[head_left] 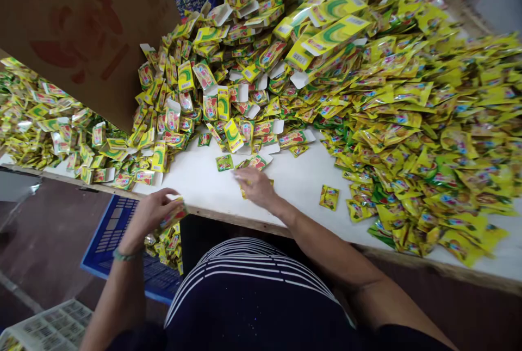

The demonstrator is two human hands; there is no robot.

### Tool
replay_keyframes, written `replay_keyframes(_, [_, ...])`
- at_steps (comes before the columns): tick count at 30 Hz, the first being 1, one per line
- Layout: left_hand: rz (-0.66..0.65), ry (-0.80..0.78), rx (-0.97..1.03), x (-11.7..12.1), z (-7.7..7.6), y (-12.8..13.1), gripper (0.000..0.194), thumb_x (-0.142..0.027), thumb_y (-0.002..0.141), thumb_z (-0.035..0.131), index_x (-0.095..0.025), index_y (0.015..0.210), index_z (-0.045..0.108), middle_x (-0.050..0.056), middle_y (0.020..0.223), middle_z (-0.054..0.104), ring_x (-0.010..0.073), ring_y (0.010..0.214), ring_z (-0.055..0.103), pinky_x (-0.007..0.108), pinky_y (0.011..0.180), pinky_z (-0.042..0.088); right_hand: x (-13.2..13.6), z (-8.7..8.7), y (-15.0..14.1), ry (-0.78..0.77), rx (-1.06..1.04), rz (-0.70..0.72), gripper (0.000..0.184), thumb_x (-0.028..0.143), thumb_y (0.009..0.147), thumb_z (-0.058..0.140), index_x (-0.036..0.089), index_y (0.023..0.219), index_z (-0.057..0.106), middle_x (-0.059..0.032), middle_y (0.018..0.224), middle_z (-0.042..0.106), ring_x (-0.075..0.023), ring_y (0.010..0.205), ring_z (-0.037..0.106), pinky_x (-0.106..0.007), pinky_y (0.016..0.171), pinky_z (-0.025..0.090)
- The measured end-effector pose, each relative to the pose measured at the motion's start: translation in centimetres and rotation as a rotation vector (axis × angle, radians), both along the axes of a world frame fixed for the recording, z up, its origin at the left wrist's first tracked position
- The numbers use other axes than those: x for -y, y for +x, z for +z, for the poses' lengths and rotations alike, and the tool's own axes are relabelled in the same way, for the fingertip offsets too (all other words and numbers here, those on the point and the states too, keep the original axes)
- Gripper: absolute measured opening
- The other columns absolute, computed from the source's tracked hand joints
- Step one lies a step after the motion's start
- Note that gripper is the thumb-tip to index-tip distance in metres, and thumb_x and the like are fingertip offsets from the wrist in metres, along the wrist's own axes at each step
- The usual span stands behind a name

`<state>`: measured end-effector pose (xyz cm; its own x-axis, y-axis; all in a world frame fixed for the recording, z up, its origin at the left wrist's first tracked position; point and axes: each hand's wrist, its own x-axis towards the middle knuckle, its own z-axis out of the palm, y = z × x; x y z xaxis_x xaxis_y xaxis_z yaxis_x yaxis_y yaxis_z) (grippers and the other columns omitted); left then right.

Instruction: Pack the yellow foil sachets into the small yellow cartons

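My left hand is closed around a small yellow-and-red carton, held just off the table's front edge above a blue crate. Over the white tabletop, my right hand reaches left with its fingertips blurred. Yellow packet edges show beneath it; whether the fingers grip one is unclear. Right behind these fingers lies a small carton with an open flap. A green-and-yellow sachet lies flat just left of it. Another sachet rests alone to the right of my forearm.
A heap of small open cartons covers the back middle. Loose yellow sachets pile up on the right. A large cardboard box stands at the left. Below the edge is the blue crate; a white crate sits lower left.
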<state>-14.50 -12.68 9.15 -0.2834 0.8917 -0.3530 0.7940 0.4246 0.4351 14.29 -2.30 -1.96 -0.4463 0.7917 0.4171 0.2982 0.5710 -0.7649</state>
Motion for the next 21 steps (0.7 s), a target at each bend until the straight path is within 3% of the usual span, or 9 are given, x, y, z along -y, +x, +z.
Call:
replay_keyframes(2, [0.024,0.004,-0.290,0.8,1.0,-1.8,0.041,-0.050,0.075,0.070,-0.022,0.104,0.073,0.007,0.082,0.077,0.0271,0.076,0.071,0.030,0.063,0.046,-1.9,0.7,1.0,-0.011,0.142,-0.126,0.040,0.003,0.088,0.050,0.016,0.119,0.072,-0.0110,0.115,0.074,-0.0248,0.104,0.063,-0.042,0.095,0.049])
replay_keyframes(5, [0.029,0.119,-0.344,-0.2,-0.2,-0.5,0.039,-0.045,0.079,0.065,-0.022,0.110,0.072,0.009,0.096,0.077,0.0286,0.091,0.072,0.033,0.075,0.051,-4.4,1.1,1.7,0.018,0.360,-0.024,0.047,0.000,0.079,0.057,0.016,0.121,0.071,-0.0111,0.127,0.069,-0.0296,0.116,0.057,-0.044,0.097,0.045])
replay_keyframes(7, [-0.019,0.220,-0.162,-2.2,-2.4,2.4,0.035,-0.043,0.082,0.062,-0.021,0.108,0.072,0.009,0.097,0.076,0.0256,0.089,0.072,0.034,0.076,0.054,-5.2,0.7,1.5,-0.021,0.458,0.036,0.039,0.005,0.081,0.060,0.018,0.115,0.073,-0.0107,0.121,0.072,-0.0303,0.114,0.058,-0.044,0.096,0.044])
replay_keyframes(9, [-0.061,0.318,0.023,-4.7,-4.9,5.7,0.031,-0.038,0.083,0.063,-0.021,0.106,0.072,0.009,0.097,0.076,0.0233,0.084,0.071,0.033,0.074,0.056,-5.3,0.0,1.2,-0.088,0.460,-0.018,0.029,0.010,0.086,0.058,0.018,0.109,0.075,-0.0106,0.114,0.074,-0.0288,0.108,0.061,-0.042,0.094,0.044])
replay_keyframes(13, [-0.128,0.513,0.352,-9.1,-8.7,10.9,0.038,-0.039,0.078,0.073,-0.021,0.111,0.069,0.010,0.113,0.074,0.0241,0.095,0.071,0.037,0.083,0.057,-4.9,-0.5,1.3,-0.267,0.213,-0.127,0.024,0.019,0.089,0.059,0.019,0.108,0.074,-0.0075,0.104,0.076,-0.0230,0.094,0.066,-0.033,0.083,0.047])
replay_keyframes(17, [0.049,0.448,0.852,-10.7,-10.1,13.2,0.043,-0.044,0.068,0.083,-0.017,0.096,0.067,0.004,0.079,0.075,0.0203,0.073,0.072,0.033,0.071,0.058,-4.9,0.2,2.2,-0.448,0.025,0.000,0.021,0.035,0.089,0.060,0.019,0.090,0.073,-0.0023,0.079,0.073,-0.0183,0.072,0.064,-0.028,0.066,0.044])
replay_keyframes(21, [0.202,0.337,1.133,-10.2,-9.6,13.7,0.045,-0.035,0.055,0.093,-0.015,0.084,0.064,-0.001,0.067,0.069,0.0138,0.056,0.065,0.027,0.059,0.053,-5.0,0.1,2.4,-0.606,-0.140,0.072,0.044,0.055,0.093,0.047,0.019,0.073,0.063,-0.0001,0.060,0.063,-0.0154,0.058,0.055,-0.027,0.059,0.040])
